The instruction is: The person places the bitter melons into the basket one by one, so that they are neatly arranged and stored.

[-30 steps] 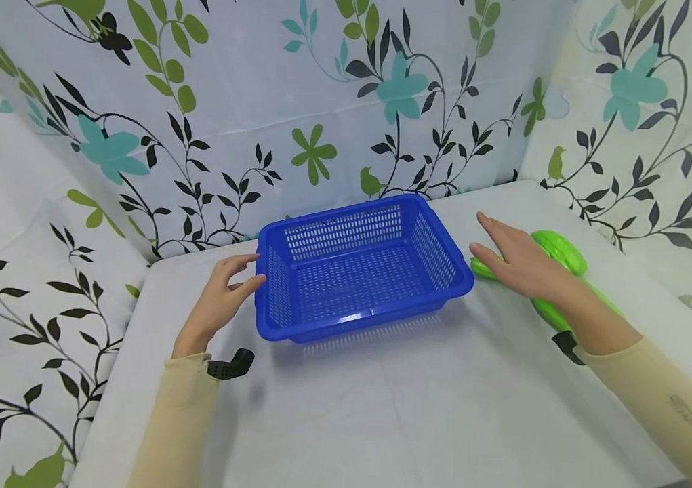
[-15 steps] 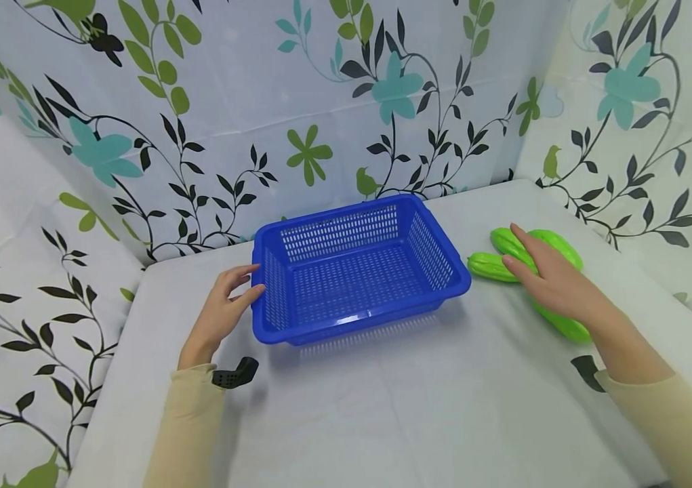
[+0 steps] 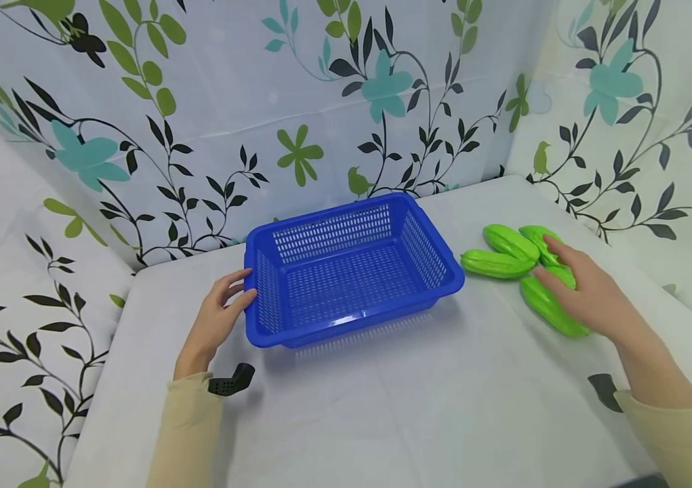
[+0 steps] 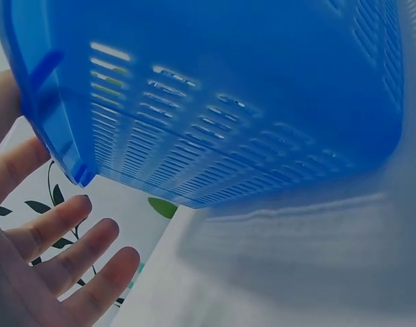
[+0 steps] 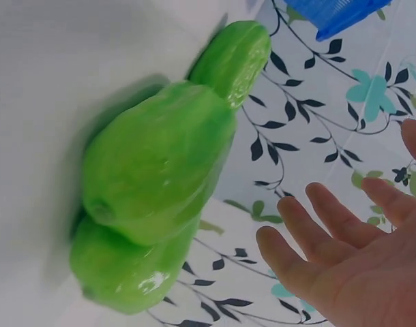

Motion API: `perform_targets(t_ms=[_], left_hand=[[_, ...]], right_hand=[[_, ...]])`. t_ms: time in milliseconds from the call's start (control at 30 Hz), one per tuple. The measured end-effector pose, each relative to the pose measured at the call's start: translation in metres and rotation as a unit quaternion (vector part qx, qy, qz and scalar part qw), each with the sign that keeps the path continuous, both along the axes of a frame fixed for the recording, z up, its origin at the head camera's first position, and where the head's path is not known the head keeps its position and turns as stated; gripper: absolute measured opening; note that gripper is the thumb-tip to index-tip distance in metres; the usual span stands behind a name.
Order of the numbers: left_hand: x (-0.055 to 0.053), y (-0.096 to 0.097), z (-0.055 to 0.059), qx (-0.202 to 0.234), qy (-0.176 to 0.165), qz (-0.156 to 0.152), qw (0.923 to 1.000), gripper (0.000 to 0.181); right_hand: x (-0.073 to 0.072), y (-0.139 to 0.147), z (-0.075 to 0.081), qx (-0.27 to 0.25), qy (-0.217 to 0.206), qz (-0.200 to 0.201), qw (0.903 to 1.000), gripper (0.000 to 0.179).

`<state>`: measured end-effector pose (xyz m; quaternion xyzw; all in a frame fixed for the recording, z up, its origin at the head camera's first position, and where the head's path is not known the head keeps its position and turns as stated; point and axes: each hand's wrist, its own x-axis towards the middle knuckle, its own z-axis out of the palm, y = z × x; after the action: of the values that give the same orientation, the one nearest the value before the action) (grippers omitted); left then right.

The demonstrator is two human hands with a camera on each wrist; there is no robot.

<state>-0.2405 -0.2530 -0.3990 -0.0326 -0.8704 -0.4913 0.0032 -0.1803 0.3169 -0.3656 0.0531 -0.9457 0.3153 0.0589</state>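
Observation:
A blue perforated plastic basket [image 3: 352, 318] stands on the white-covered table with nothing in it. My left hand [image 3: 214, 325] is at its left rim, thumb and fingertips right at the edge. In the left wrist view the fingers [image 4: 99, 286] spread loosely below the rim. To the right of the basket lies a cluster of several bright green ridged gourds [image 3: 495, 264]. My right hand [image 3: 592, 295] hovers over the cluster's right side, partly hiding it. In the right wrist view the hand [image 5: 358, 266] is empty, its fingers extended, apart from the gourds [image 5: 153, 163].
White cloth covers the table [image 3: 382, 420]. A leaf-and-flower patterned curtain [image 3: 211, 81] hangs behind it and along both sides. A black wrist mount [image 3: 232, 381] shows at the left sleeve, and another mount [image 3: 604, 392] at the right.
My right hand has moved right, away from the basket and over the gourds, uncovering more of them. The left hand stays at the basket's left rim. The head view has shifted slightly.

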Motion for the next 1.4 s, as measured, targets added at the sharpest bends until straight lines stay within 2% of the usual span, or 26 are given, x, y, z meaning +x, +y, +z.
perform_targets(t_ms=[200, 567, 867, 1267, 1400], left_hand=[[0.003, 0.003, -0.003, 0.017, 0.021, -0.001, 0.9996, 0.061], [0.003, 0.001, -0.014, 0.050, 0.019, 0.007, 0.9985, 0.062], [0.003, 0.006, -0.016, 0.072, 0.028, 0.009, 0.9970, 0.061], [0.002, 0.006, -0.019, 0.071, 0.034, 0.012, 0.9968, 0.062], [0.002, 0.007, -0.020, 0.069, 0.035, 0.012, 0.9970, 0.061]], right_hand=[[0.004, 0.010, -0.008, 0.014, -0.002, -0.019, 0.9997, 0.066], [0.010, 0.017, -0.026, 0.044, -0.024, -0.006, 0.9987, 0.060], [0.009, 0.018, -0.034, 0.067, -0.056, -0.002, 0.9962, 0.063], [0.011, 0.015, -0.037, 0.070, -0.065, 0.002, 0.9955, 0.064], [0.010, 0.015, -0.040, 0.066, -0.077, 0.021, 0.9946, 0.064]])
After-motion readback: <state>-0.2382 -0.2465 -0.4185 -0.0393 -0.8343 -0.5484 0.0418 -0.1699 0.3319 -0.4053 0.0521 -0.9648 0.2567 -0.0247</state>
